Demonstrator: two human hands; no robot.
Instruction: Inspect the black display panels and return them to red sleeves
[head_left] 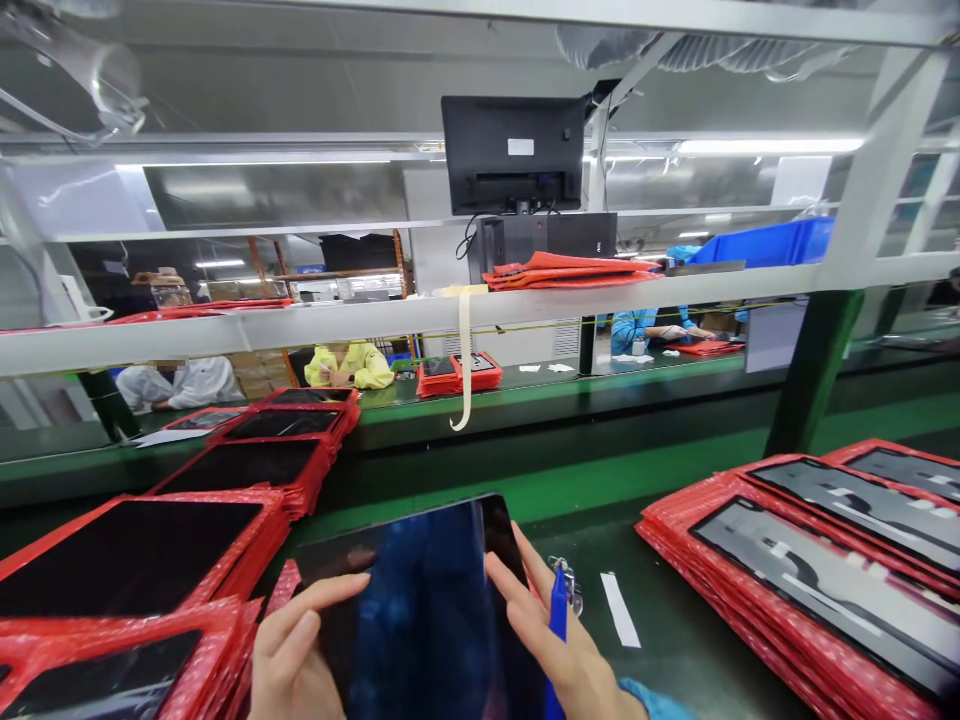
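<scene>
Right now the dark glass panel [427,610] lies near, on the green surface [675,620], between stacks of red-bagged panels [150,560] left and right [817,570]. Left hand [296,650] steadies its left edge, fingers spread; right hand [559,645] lies open on the right edge, a blue tool [557,620] tucked between its fingers. Seemingly an inspection or wiping step; next needs an even, light grip.

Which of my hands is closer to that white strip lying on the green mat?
Right. Your right hand, holding a blue tool, is just left of the white strip; your left hand is across the dark panel.
</scene>
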